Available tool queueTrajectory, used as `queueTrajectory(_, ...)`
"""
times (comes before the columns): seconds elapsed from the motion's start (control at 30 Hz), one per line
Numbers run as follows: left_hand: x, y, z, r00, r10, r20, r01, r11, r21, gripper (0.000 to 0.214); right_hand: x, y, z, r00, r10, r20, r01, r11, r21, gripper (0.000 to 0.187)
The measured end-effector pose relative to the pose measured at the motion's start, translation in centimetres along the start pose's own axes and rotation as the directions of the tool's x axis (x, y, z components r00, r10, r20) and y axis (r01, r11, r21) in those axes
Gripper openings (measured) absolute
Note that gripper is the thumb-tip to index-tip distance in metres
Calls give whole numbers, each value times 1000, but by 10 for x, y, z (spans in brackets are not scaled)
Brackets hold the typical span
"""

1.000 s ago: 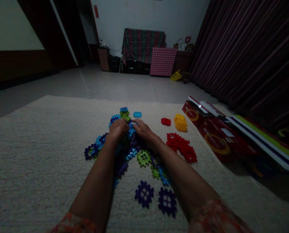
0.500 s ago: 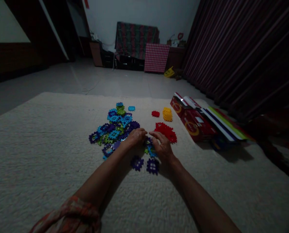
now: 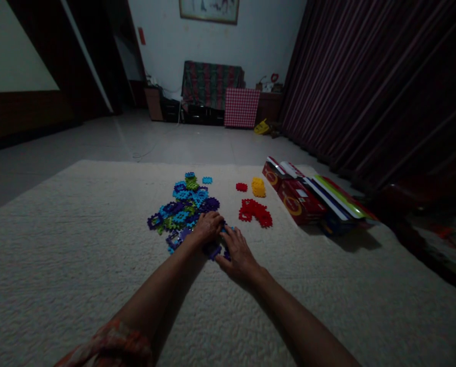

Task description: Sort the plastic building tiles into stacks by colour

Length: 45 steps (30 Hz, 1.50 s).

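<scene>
Interlocking plastic building pieces with toothed edges lie in a heap (image 3: 182, 209) of purple, blue and lime green. My left hand (image 3: 208, 227) rests on the heap's right side, fingers stretched forward and down over some pieces. Lower right of it, my right hand (image 3: 238, 252) has its fingers spread, thumb apart, against the edge of the same pieces. A purple piece (image 3: 212, 251) shows between the hands, with others partly hidden under the fingers. To the right lie a cluster of red pieces (image 3: 256, 211), a single red piece (image 3: 242, 187) and a yellow stack (image 3: 258, 187).
A pale quilted mat (image 3: 98, 285) covers the floor. Dark red boxes (image 3: 300, 201) stand on its right, beside flat coloured boards (image 3: 338, 196). One light blue piece (image 3: 207, 180) lies behind the heap. Far back are a covered cabinet (image 3: 212, 84) and curtains (image 3: 350, 76).
My right hand has moved left and nearer me, away from the red pieces. The loose purple pieces in front are now close to or under my hands. The view has tilted up.
</scene>
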<state>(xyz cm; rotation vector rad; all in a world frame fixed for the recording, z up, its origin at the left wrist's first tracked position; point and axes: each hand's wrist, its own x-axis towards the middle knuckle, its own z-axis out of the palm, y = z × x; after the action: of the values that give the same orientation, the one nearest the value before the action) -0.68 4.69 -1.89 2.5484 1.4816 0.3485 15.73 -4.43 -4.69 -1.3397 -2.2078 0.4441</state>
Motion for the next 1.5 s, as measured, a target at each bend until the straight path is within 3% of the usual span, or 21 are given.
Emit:
queueTrajectory(0.33, -6, -45, -47, 965, -251, 78, 236, 958, 162, 31, 60, -36, 39, 999, -53, 11, 52, 995, 88, 73)
queueTrajectory(0.47, 2, -45, -64, 932, -363, 18, 357, 924, 141, 34, 74, -45, 38, 991, -112, 68, 101, 983, 151, 85)
queueTrajectory(0.53, 14, -40, -67, 936, -351, -20, 351, 932, 92, 35, 77, -39, 31, 983, -178, 39, 168, 970, 175, 78)
queueTrajectory(0.6, 31, -31, -63, 947, -315, -61, 316, 949, 12, 37, 76, -25, 20, 972, -231, -46, 236, 955, 179, 54)
queueTrajectory(0.7, 64, -12, -42, 952, -282, -117, 261, 951, -166, 39, 69, 2, 3, 958, -216, -187, 247, 956, 157, 22)
queueTrajectory(0.8, 96, 7, -10, 945, -294, -144, 230, 909, -346, 41, 60, 29, -14, 946, -157, -284, 198, 973, 122, 19)
queueTrajectory(0.93, 122, 20, 27, 945, -284, -163, 194, 885, -423, 42, 63, 63, -36, 911, -149, -385, 172, 985, 27, 22)
queueTrajectory(1.03, 129, 18, 41, 946, -277, -170, 189, 894, -407, 36, 83, 90, -57, 883, -134, -451, 129, 991, -41, 23)
queueTrajectory(1.1, 130, 16, 44, 952, -242, -185, 150, 901, -406, 34, 97, 111, -71, 857, -44, -513, 24, 999, -45, 23)
queueTrajectory(1.23, 127, 21, 46, 964, -121, -235, 24, 925, -379, 35, 108, 149, -87, 829, 153, -538, -177, 984, 7, 22)
queueTrajectory(1.33, 125, 33, 47, 974, -88, -208, 18, 949, -316, 35, 102, 166, -85, 815, 296, -498, -295, 952, 83, 26)
queueTrajectory(1.5, 121, 65, 48, 986, -127, -111, 94, 961, -259, 32, 96, 170, -72, 873, 307, -380, -312, 949, 49, 25)
